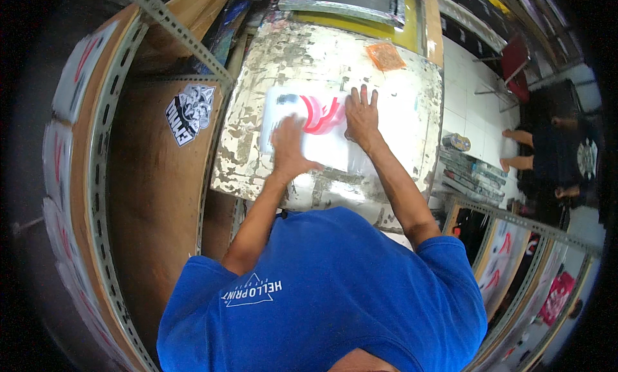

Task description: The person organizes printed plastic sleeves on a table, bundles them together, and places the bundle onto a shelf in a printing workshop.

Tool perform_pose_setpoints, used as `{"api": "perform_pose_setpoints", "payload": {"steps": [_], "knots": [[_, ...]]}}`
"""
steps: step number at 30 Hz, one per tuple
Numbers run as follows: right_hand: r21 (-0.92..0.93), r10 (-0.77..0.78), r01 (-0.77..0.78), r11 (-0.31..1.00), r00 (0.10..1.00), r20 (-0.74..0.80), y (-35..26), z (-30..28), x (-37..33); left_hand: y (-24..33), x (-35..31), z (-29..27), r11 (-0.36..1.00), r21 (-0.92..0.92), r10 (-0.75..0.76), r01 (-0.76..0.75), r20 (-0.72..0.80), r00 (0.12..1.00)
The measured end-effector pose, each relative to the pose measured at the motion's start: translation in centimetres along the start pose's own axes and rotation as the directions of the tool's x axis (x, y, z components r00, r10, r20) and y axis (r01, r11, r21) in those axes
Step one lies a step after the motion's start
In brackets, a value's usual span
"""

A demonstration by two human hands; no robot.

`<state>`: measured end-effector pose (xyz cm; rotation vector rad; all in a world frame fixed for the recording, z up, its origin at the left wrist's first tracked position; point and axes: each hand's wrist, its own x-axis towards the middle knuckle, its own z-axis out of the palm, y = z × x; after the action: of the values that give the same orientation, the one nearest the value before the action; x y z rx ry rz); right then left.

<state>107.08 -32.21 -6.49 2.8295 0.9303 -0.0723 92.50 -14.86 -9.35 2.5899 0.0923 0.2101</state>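
Observation:
A pale, partly see-through sheet (331, 152) with a red and pink curved print lies on the worn worktable (412, 114). Across its left part is my left hand (290, 152), thumb stretched out to the side and fingertips blurred by motion. My right hand (362, 117) rests at the print's right side, fingers spread and pointing away from me. Neither hand grips anything. Whether the left palm touches the sheet or hovers just above it, I cannot tell.
An orange packet (385, 56) lies on the table's far right. Framed printing screens (347, 12) stand at the far edge. Metal shelving with printed sheets (58, 153) rises on the left, more racks (508, 243) at lower right. Another person (560, 146) is at far right, near a tin (456, 142).

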Motion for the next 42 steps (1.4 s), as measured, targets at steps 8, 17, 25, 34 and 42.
{"api": "perform_pose_setpoints", "payload": {"steps": [8, 17, 25, 34, 42], "knots": [[-0.025, -0.073, 0.072, 0.997, 0.995, -0.07, 0.1, 0.9, 4.9, 3.9, -0.7, 4.8, 0.991, 0.015, 0.123, -0.13, 0.24, 0.963], [0.197, -0.177, 0.093, 0.976, 0.863, 0.474, 1.1, 1.5, 9.0, 4.0, 0.8, 5.2, 0.993, 0.016, 0.114, -0.118, 0.17, 0.979], [-0.205, -0.222, 0.208, 0.956, 0.974, -0.048, -0.7, 0.0, 5.3, 4.2, 1.3, 5.2, 0.995, -0.022, 0.102, -0.1, 0.23, 0.968], [0.228, -0.264, 0.244, 0.943, 0.963, 0.06, -2.1, 1.6, 2.7, 4.0, 1.0, 5.1, 0.996, 0.001, 0.083, -0.087, 0.278, 0.957], [0.198, -0.217, 0.222, 0.955, 0.975, -0.049, -1.5, 3.3, 1.9, 0.0, 1.7, 3.5, 0.908, -0.407, 0.144, -0.099, 0.081, 0.986]]}}
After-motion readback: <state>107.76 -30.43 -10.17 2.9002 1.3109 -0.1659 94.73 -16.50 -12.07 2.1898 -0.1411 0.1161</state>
